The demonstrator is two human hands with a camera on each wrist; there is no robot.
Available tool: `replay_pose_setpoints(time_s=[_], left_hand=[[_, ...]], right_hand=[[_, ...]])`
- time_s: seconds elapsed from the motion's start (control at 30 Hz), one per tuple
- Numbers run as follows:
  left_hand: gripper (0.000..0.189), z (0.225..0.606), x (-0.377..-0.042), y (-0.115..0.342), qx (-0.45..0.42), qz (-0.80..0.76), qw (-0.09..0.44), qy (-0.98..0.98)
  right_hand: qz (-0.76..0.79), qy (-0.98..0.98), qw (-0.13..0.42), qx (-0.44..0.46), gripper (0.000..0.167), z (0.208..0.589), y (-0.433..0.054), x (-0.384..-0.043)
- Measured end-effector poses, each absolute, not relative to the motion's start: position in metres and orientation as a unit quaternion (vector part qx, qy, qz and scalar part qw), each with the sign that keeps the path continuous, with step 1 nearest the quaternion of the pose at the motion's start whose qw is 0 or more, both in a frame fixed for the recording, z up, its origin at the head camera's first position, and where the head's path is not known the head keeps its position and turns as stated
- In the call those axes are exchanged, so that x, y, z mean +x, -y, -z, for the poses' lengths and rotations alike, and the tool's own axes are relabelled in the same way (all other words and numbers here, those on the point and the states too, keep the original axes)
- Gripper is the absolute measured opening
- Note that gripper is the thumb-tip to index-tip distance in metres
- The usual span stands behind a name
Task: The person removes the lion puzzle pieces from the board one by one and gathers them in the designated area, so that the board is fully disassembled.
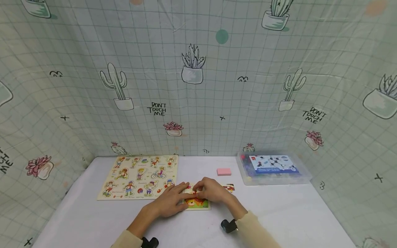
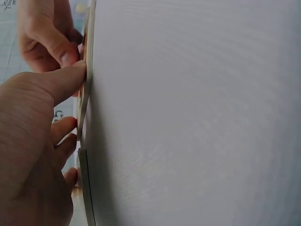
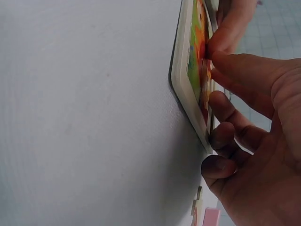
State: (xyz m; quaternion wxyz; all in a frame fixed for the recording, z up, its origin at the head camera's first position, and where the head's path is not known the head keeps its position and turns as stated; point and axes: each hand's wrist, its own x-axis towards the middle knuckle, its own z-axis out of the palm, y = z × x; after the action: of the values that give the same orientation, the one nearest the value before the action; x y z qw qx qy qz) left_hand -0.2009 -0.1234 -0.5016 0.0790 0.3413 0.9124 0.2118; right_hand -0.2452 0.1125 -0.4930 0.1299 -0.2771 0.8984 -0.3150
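A small picture puzzle (image 1: 198, 207) with a lion on a green ground lies in a pale frame at the front middle of the table. My left hand (image 1: 169, 201) rests over its left side, fingers spread and fairly straight, the thumb at the near edge. From the right, my right hand (image 1: 212, 190) reaches over the puzzle with bent fingers. Its thumb and forefinger pinch at an orange-red puzzle piece (image 3: 203, 70), largely covered by the fingers; the other fingertips stay close to the board's edge. A loose colourful puzzle piece (image 1: 230, 187) lies just beyond the right hand.
A large peg board (image 1: 145, 177) with sports figures lies at the back left, close to the left fingertips. Behind the hands sits a pink block (image 1: 224, 172). A clear plastic case (image 1: 248, 179) with a blue-and-white label stands back right. Patterned cloth (image 1: 204, 103) hangs behind the white table.
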Motion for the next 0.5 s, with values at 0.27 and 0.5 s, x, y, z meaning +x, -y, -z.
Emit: replay_pose_setpoints(time_s=[0.27, 0.5], left_hand=[[0.041, 0.5002, -0.2027, 0.1283, 0.358, -0.242, 0.094, -0.897], [0.038, 0.4994, -0.2049, 0.1313, 0.368, -0.264, 0.099, -0.886]], right_hand=[[0.31, -0.899, 0.141, -0.274, 0.026, 0.4943, -0.1077, -0.244], [0.325, -0.896, 0.152, -0.262, 0.029, 0.4936, -0.1061, -0.2428]])
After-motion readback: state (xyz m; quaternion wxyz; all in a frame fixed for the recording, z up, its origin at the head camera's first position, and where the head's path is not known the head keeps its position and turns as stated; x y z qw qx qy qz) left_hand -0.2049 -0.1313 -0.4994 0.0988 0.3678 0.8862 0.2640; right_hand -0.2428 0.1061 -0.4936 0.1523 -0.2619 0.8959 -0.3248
